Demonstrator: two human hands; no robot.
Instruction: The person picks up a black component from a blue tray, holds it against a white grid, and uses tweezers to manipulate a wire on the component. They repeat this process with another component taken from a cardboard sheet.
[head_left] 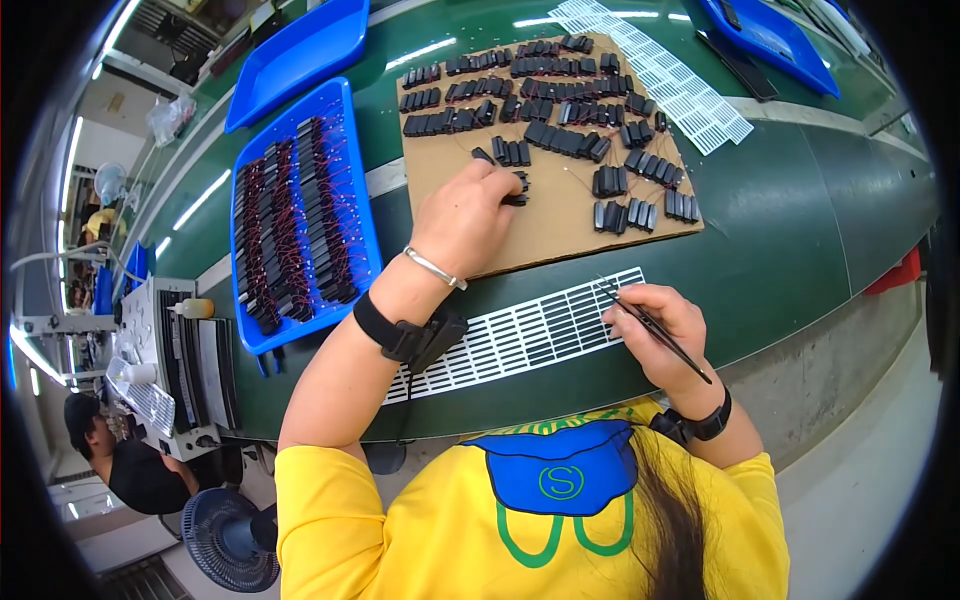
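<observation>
At my far left a blue plastic tray (357, 180) sits on the green work surface (800, 240), packed with rows of small black components with red wires (295, 220). Just right of it, my left hand (470, 215) reaches onto a flat brown cardboard sheet (560, 225), fingers curled down over one small black rectangular block (518, 188) at the near edge of the many laid out there. A white perforated label strip (520, 335) lies below the cardboard. My right hand (665, 335) rests at its right end, fingers closed around thin black tweezers (655, 330) whose tip touches the strip.
</observation>
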